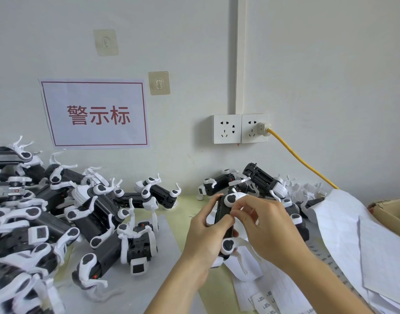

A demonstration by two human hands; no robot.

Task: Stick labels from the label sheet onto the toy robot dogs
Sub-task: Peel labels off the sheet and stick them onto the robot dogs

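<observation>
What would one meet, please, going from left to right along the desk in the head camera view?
Pile of toy dogs → left hand → held toy dog → right hand → label sheets → cardboard box.

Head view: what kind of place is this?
Probably a toy factory labelling bench: piled toy robot dogs, label sheets, a red-lettered wall sign, and both hands holding one dog.

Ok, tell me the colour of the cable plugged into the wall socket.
Yellow; the cable shows in the head view.
</observation>
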